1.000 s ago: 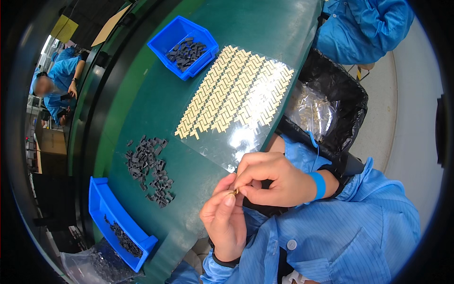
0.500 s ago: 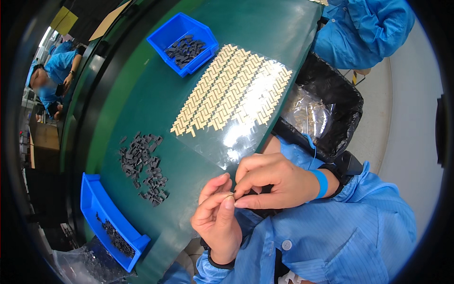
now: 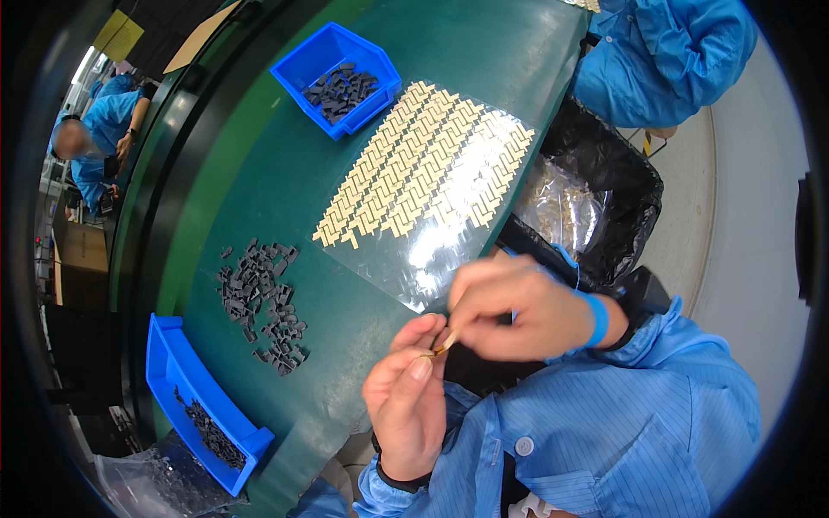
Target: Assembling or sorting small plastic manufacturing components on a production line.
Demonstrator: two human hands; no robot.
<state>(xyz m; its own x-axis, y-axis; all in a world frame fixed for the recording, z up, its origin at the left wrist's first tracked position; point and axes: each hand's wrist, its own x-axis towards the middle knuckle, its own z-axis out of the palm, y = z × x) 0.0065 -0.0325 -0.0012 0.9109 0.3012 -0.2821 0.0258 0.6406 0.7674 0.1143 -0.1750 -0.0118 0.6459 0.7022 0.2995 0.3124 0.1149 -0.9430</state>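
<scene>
My right hand [image 3: 518,311] pinches a small tan strip [image 3: 444,345] between thumb and fingertips, and my left hand [image 3: 406,401] meets it from below, thumb and forefinger closed on the same strip, so both hands hold it just off the near edge of the green table [image 3: 259,173]. A blue band [image 3: 596,319] circles my right wrist. Just beyond my hands lies a clear sheet [image 3: 432,181] covered in rows of tan strips set in a herringbone pattern. To my left a loose pile of small dark parts [image 3: 263,302] sits on the table. Nearer me on that side is a blue bin [image 3: 203,406] with a few dark parts, and another blue bin [image 3: 337,78] with more stands past the sheet. A black bag [image 3: 604,198] hangs open at the table's right edge.
</scene>
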